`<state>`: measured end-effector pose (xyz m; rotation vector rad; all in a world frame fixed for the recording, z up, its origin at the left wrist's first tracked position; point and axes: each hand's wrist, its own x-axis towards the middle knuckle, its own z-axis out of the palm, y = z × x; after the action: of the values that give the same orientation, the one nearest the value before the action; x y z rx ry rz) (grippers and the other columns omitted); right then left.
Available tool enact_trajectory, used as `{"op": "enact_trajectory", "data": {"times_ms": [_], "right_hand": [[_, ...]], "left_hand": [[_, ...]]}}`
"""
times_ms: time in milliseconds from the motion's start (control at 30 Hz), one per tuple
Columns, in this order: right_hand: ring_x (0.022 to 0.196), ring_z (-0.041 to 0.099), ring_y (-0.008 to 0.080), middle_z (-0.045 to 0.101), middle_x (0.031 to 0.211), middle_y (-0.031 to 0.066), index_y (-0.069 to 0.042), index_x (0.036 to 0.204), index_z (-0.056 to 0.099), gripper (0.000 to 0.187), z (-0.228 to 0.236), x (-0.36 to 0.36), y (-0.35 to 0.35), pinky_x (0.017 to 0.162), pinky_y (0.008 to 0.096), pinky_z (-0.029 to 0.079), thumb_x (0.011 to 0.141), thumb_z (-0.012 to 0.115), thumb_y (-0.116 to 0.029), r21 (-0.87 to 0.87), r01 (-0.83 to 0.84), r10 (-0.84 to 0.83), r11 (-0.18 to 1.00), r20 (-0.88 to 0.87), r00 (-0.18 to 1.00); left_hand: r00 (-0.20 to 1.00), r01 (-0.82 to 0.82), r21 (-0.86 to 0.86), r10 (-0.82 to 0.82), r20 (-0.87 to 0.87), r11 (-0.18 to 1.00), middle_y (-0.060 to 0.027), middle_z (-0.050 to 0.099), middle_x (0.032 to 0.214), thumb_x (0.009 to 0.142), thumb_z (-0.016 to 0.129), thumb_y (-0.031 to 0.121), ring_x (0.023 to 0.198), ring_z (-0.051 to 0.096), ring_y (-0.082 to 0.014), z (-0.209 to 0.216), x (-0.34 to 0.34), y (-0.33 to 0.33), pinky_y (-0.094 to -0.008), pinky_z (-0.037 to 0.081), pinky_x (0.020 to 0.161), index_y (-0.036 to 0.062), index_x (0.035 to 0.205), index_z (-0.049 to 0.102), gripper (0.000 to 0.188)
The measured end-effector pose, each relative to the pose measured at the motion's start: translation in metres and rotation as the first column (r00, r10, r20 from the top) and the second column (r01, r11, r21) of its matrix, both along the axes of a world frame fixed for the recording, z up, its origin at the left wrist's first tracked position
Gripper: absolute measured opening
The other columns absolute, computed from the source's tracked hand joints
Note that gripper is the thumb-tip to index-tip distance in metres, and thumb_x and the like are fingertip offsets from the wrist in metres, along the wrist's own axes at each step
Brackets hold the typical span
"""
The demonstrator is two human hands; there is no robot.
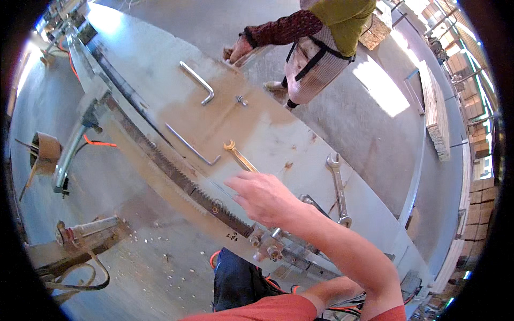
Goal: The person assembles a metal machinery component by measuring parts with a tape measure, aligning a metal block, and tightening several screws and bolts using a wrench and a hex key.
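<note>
My right hand [265, 199] reaches left over the grey machine surface, its fingers loosely bent and apart, with no held thing visible. Beside and partly beneath it lies a brass-coloured open-end wrench [241, 157], its lower end hidden by the hand. My left forearm [334, 293] passes behind my right arm, which hides the left hand. A silver combination wrench [338, 187] rests to the right. Farther off are a thick hex key [199, 83], a thin hex key [190, 143] and a small bolt [241, 100]. Below my right hand, a clamp block with bolts [266, 243] sits on the rail.
A toothed rack [176, 174] curves along the surface's near edge. Across the surface stands another person [326, 51], one hand [239, 52] at its far edge. A metal arm with cables [80, 241] projects at lower left. Stacked timber [474, 107] lines the right side.
</note>
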<state>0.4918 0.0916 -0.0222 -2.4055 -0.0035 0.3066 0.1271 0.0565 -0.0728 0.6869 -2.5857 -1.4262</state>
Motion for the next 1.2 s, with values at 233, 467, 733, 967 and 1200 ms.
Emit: {"op": "enact_trajectory", "data": {"times_ms": [233,467,733,967,1200], "right_hand": [[0.098,0.061,0.0396,0.06,0.105,0.0196,0.002,0.108,0.053,0.024,-0.068,0.062,0.015,0.081,0.0469,0.051,0.085,0.054,0.002,-0.142,-0.059,0.089,0.988,0.216,0.972],[0.082,0.07,0.033,0.065,0.088,0.0182,0.003,0.1,0.055,0.024,-0.069,0.081,0.026,0.068,0.0406,0.057,0.08,0.066,-0.003,-0.343,-0.164,0.194,0.925,0.057,0.979],[0.08,0.064,0.045,0.062,0.079,0.0245,0.005,0.089,0.048,0.019,-0.024,0.042,0.013,0.068,0.0524,0.049,0.074,0.058,-0.001,-0.162,-0.003,0.009,0.987,0.035,0.999],[0.079,0.061,0.0448,0.061,0.082,0.0244,0.006,0.113,0.054,0.04,0.118,-0.108,-0.05,0.069,0.0498,0.048,0.074,0.058,0.0,0.2,0.461,-0.497,0.865,0.201,0.844],[0.078,0.06,0.0094,0.06,0.093,0.0034,-0.001,0.12,0.056,0.039,0.169,-0.454,0.021,0.069,0.0279,0.053,0.082,0.062,0.003,0.535,0.837,-0.977,0.113,0.214,-0.005]], "left_hand": [[0.987,-0.016,-0.045,0.008,-0.162,0.999,-0.0104,0.071,0.084,0.066,0.086,0.03,0.074,0.067,-0.0242,0.011,0.011,-0.003,-0.0376,0.054,0.068,-0.0019,0.083,0.073,0.039],[0.978,-0.091,-0.031,0.084,-0.19,0.995,-0.0112,0.071,0.082,0.065,0.086,0.032,0.072,0.067,-0.0246,0.0,0.024,-0.011,-0.038,0.054,0.067,-0.0022,0.082,0.073,0.04],[0.993,-0.074,0.011,0.075,-0.089,0.997,-0.012,0.071,0.08,0.063,0.086,0.034,0.07,0.068,-0.025,-0.007,0.008,-0.005,-0.0385,0.054,0.065,-0.0026,0.08,0.073,0.042],[0.997,-0.002,0.031,0.0,0.083,1.0,-0.0127,0.071,0.078,0.062,0.085,0.035,0.069,0.068,-0.0254,-0.01,-0.035,-0.01,-0.039,0.054,0.063,-0.0029,0.078,0.073,0.043],[0.968,-0.023,0.072,0.004,0.251,0.997,-0.0134,0.071,0.076,0.061,0.085,0.037,0.067,0.068,-0.0257,-0.024,-0.064,-0.054,-0.0394,0.054,0.062,-0.0033,0.076,0.073,0.045]]}}
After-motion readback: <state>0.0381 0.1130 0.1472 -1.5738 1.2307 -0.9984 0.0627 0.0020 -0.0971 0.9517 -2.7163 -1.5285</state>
